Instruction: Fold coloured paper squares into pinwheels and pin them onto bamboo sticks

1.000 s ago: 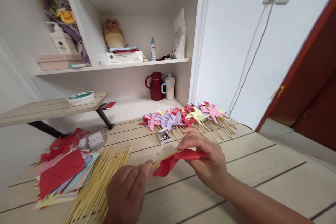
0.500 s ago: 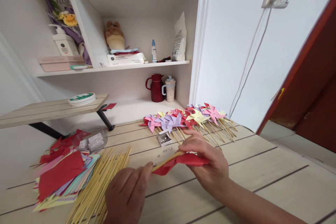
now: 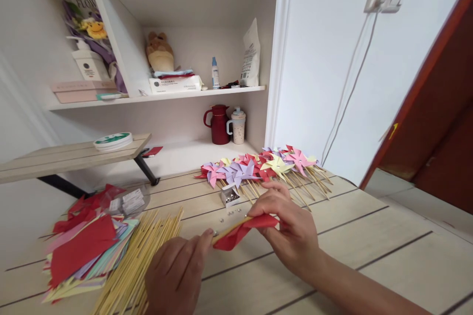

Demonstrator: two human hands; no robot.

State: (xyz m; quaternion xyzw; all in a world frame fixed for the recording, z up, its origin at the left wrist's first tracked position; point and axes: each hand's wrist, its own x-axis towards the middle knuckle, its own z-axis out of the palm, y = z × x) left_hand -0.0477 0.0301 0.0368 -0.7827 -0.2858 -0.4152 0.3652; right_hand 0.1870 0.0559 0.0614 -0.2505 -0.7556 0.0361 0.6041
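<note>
A red paper pinwheel (image 3: 236, 236) is held above the table against a thin wooden stick (image 3: 231, 229). My right hand (image 3: 286, 229) closes round the paper's right side, its fingertips on the stick's far end. At the near end, my left hand (image 3: 177, 270) has its fingers curled and pinches the stick's tip; a small shiny metal piece (image 3: 216, 233) shows beside the fingertips. Just beyond lie several loose metal tacks (image 3: 231, 213) and a small open white box (image 3: 230, 196) of tacks. Behind them rest finished pinwheels (image 3: 242, 172) in pink, purple, yellow and red.
Left of my hands lie a bundle of wooden sticks (image 3: 129, 266) and a stack of coloured paper sheets (image 3: 83, 248). A clear plastic bag (image 3: 131, 202) sits behind the paper. A low raised shelf (image 3: 74, 157) stands at left; a red jug (image 3: 220, 125) stands at the back.
My right hand has shifted slightly left and turned the red paper a little, so less of its right end shows. My left hand keeps its pinch at the stick's tip.
</note>
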